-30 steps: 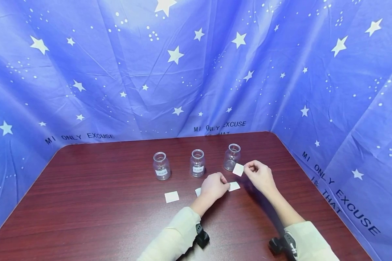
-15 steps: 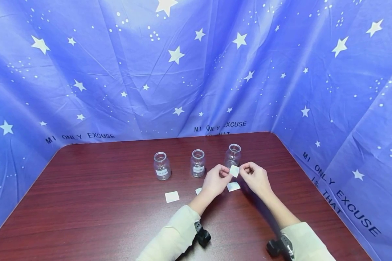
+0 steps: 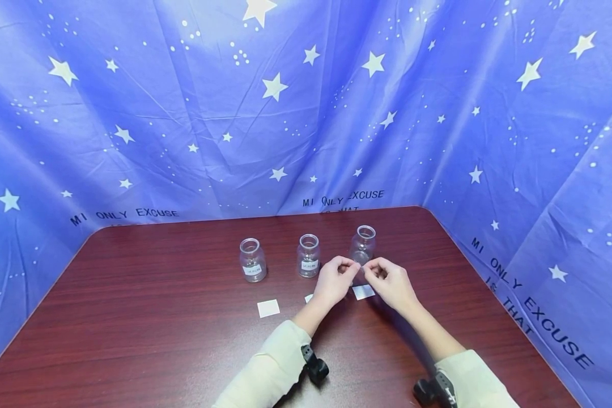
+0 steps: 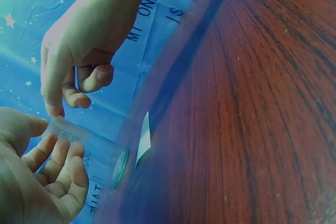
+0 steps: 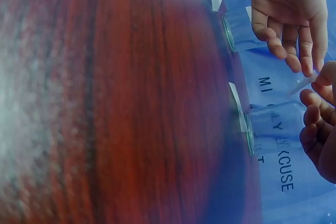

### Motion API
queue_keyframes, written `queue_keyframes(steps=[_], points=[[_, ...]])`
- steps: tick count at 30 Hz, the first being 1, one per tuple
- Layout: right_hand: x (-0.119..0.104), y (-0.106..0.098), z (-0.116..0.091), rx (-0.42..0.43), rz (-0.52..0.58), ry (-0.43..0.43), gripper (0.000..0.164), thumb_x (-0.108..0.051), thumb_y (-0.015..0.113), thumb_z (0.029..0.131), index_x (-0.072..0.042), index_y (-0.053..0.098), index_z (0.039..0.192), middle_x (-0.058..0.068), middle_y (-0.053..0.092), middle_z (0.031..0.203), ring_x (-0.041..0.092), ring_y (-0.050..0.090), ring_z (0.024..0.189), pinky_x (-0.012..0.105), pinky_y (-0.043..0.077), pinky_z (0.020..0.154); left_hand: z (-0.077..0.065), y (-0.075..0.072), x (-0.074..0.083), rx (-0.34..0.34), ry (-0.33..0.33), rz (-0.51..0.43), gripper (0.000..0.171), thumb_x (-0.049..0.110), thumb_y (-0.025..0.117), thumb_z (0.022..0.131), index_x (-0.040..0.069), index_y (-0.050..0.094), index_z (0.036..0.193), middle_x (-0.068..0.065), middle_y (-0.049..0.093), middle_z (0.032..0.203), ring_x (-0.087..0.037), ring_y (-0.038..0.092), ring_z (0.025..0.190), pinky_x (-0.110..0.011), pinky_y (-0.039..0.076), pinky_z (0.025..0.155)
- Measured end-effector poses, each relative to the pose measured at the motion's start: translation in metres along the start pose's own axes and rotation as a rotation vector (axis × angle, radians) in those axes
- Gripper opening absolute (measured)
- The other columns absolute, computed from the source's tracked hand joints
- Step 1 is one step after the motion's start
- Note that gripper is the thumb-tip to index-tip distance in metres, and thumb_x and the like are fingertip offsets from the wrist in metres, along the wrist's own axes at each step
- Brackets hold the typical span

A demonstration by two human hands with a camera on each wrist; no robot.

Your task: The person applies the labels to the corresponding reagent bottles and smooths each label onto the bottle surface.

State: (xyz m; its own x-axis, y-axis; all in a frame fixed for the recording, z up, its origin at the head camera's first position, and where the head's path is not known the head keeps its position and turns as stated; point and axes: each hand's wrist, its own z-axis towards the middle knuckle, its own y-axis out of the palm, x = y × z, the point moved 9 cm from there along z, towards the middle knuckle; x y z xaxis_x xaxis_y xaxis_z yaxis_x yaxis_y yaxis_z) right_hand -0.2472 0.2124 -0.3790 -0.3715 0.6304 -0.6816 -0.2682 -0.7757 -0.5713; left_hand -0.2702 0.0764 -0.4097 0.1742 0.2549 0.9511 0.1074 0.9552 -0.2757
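In front of the right glass jar [image 3: 362, 245], my left hand [image 3: 334, 280] and right hand [image 3: 394, 283] meet fingertip to fingertip. Between them they pinch a small label [image 4: 69, 129] with writing on it, clearest in the left wrist view. The left thumb and fingers grip one end, while the right fingertips hold its upper corner. Seen from the head, the label is nearly edge-on and mostly covered by fingers. Below the hands a shiny white paper piece [image 3: 364, 292] lies on the table. The right jar shows bare glass, partly behind the fingertips.
Two more open jars, the left jar [image 3: 253, 262] and the middle jar [image 3: 308, 256], stand in the row and bear white labels. A white paper square [image 3: 268, 308] lies before the left one; another paper [image 3: 309, 298] is partly behind my left hand. A starry blue curtain [image 3: 275, 130] surrounds the table [image 3: 158, 317].
My left hand has left the paper piece on the table and risen to the label. My right hand has moved left with the label, which has turned from facing up to nearly edge-on.
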Motion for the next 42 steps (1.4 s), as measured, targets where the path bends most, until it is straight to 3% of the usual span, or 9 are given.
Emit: queue_keyframes(steps=[6, 12, 17, 25, 29, 35, 42], points=[[-0.005, 0.004, -0.002, -0.028, -0.017, -0.05, 0.003, -0.006, 0.065, 0.081, -0.006, 0.067, 0.083, -0.005, 0.056, 0.062, -0.001, 0.044, 0.054, 0.018, 0.04, 0.049, 0.002, 0.0, -0.002, -0.006, -0.018, -0.059, 0.024, 0.024, 0.059, 0.09, 0.001, 0.064, 0.098, -0.014, 0.07, 0.084, -0.022, 0.068, 0.063, -0.017, 0.049, 0.055], [-0.012, 0.005, -0.003, -0.02, -0.037, -0.121, 0.009, -0.001, 0.067, 0.078, -0.009, 0.067, 0.081, -0.006, 0.055, 0.063, -0.002, 0.044, 0.056, 0.016, 0.039, 0.051, 0.002, -0.002, -0.002, 0.004, -0.027, -0.086, 0.024, 0.022, 0.06, 0.089, 0.0, 0.065, 0.096, -0.014, 0.07, 0.081, -0.03, 0.068, 0.066, -0.018, 0.048, 0.054], [-0.015, 0.006, -0.003, -0.008, -0.06, -0.163, 0.01, 0.0, 0.069, 0.077, -0.009, 0.067, 0.081, -0.007, 0.054, 0.063, -0.002, 0.043, 0.056, 0.015, 0.038, 0.051, 0.001, -0.002, -0.001, 0.008, -0.031, -0.089, 0.022, 0.021, 0.061, 0.089, 0.0, 0.065, 0.095, -0.014, 0.07, 0.08, -0.028, 0.068, 0.065, -0.018, 0.047, 0.053], [-0.015, 0.002, -0.004, 0.017, -0.046, -0.172, 0.009, -0.003, 0.072, 0.076, -0.009, 0.069, 0.083, -0.006, 0.056, 0.063, -0.002, 0.043, 0.055, 0.016, 0.038, 0.049, 0.002, -0.004, -0.001, 0.016, -0.039, -0.064, 0.019, 0.017, 0.059, 0.088, 0.001, 0.066, 0.095, -0.012, 0.07, 0.079, -0.013, 0.064, 0.058, -0.017, 0.047, 0.054], [-0.012, -0.001, -0.003, 0.023, -0.036, -0.164, 0.009, -0.006, 0.073, 0.077, -0.01, 0.068, 0.083, -0.006, 0.056, 0.063, -0.002, 0.043, 0.054, 0.018, 0.039, 0.048, 0.003, -0.004, -0.002, 0.017, -0.043, -0.061, 0.019, 0.017, 0.059, 0.087, 0.001, 0.067, 0.095, -0.014, 0.07, 0.08, -0.015, 0.064, 0.058, -0.017, 0.047, 0.055], [0.004, -0.01, 0.001, 0.058, -0.04, -0.065, 0.008, -0.01, 0.071, 0.081, -0.008, 0.068, 0.088, -0.001, 0.059, 0.065, -0.001, 0.044, 0.056, 0.018, 0.039, 0.05, 0.005, -0.003, -0.004, 0.009, -0.058, -0.06, 0.019, 0.018, 0.058, 0.088, 0.001, 0.066, 0.094, -0.02, 0.069, 0.084, -0.024, 0.067, 0.064, -0.017, 0.047, 0.057], [0.029, -0.013, 0.004, 0.021, 0.002, 0.132, 0.018, -0.019, 0.068, 0.085, -0.005, 0.069, 0.096, 0.007, 0.065, 0.075, 0.002, 0.049, 0.063, 0.018, 0.041, 0.058, 0.006, -0.001, -0.003, -0.011, -0.047, -0.027, 0.018, 0.019, 0.06, 0.088, 0.002, 0.066, 0.094, -0.015, 0.069, 0.082, -0.006, 0.06, 0.057, -0.017, 0.048, 0.058]])
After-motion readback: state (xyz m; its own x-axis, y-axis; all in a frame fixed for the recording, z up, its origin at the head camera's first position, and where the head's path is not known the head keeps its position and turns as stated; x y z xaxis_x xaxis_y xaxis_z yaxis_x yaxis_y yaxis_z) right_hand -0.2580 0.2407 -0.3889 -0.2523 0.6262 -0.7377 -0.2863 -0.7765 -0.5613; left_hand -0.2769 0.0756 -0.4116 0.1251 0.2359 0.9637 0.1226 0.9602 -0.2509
